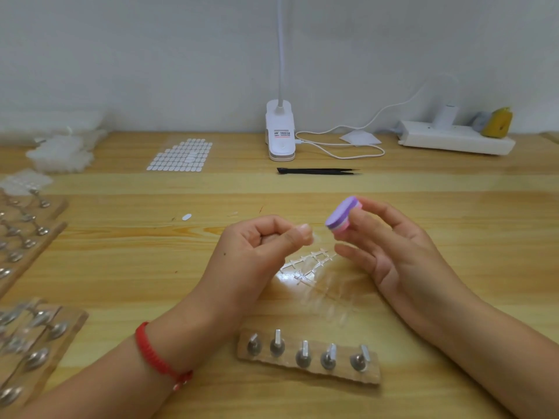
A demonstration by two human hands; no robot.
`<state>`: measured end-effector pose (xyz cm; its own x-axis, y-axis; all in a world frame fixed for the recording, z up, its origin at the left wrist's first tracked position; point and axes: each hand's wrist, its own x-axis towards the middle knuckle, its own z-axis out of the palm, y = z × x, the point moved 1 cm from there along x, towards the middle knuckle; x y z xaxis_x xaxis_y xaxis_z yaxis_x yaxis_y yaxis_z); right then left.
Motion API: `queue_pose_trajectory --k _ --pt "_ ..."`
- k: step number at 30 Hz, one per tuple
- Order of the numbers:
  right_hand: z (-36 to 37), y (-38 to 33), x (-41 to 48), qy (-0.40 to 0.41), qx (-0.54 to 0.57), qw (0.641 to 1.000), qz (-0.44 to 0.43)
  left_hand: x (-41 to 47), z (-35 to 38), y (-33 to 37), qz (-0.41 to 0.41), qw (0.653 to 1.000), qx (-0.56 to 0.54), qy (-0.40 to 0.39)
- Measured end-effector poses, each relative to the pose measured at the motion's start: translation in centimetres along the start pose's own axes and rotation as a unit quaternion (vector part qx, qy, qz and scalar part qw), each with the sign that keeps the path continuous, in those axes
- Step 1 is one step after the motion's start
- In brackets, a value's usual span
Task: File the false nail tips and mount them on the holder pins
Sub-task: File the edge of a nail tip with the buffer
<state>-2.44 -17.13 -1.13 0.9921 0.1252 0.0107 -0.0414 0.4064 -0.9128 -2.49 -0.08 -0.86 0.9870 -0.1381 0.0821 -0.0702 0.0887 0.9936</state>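
Two bare hands hover above the middle of a wooden table (453, 213). The left hand (266, 240) is curled, thumb and forefinger pinching a small clear nail tip (316, 237) that is hard to make out. The right hand (393, 246) grips a purple and pink filing block (340, 217) between thumb and forefinger, its other fingers loosely extended. Below them lies a clear frame of nail tips (308, 264). Near the front edge sits a wooden holder (308, 373) with five upright pins (305, 347). Black tweezers (317, 171) lie toward the back edge.
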Motion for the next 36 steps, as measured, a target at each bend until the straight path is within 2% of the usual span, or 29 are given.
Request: queue_pose_trajectory --k 4,8,12,15,19,23,26,29,33,36 --pt "0.74 0.17 -0.4 -0.069 -0.087 0.994 -0.006 0.16 -0.24 -0.18 -0.011 1.0 -0.021 0.012" --pt "0.2 0.04 -0.13 -0.02 -0.035 0.999 -0.006 0.25 -0.3 -0.43 -0.012 1.0 -0.006 -0.003" --pt "0.69 0.13 -0.33 -0.065 -0.092 0.994 -0.005 0.35 -0.35 -0.53 -0.006 1.0 -0.008 -0.005" --pt "0.2 -0.02 -0.16 -0.017 -0.037 0.999 -0.008 0.29 -0.28 -0.57 -0.002 1.0 -0.003 -0.007" --pt "0.76 0.1 -0.46 -0.076 -0.106 0.991 -0.013 0.25 -0.39 -0.47 -0.004 1.0 -0.007 -0.01" --pt "0.26 -0.02 -0.2 -0.029 -0.05 0.998 -0.017 0.11 -0.1 -0.32 0.008 1.0 0.011 -0.02" --pt "0.76 0.14 -0.52 -0.084 -0.111 0.99 -0.013 0.08 -0.14 -0.26 0.008 1.0 -0.002 -0.008" --pt "0.23 0.08 -0.22 -0.028 -0.068 0.997 -0.017 -0.07 0.03 -0.19 0.019 0.999 0.03 -0.02" --pt "0.65 0.11 -0.36 -0.069 -0.093 0.993 -0.011 -0.01 0.01 -0.1 0.016 0.999 0.026 -0.012" --pt "0.28 0.04 -0.19 -0.023 -0.051 0.998 -0.023 -0.05 0.1 -0.12 0.018 0.999 0.037 -0.026"
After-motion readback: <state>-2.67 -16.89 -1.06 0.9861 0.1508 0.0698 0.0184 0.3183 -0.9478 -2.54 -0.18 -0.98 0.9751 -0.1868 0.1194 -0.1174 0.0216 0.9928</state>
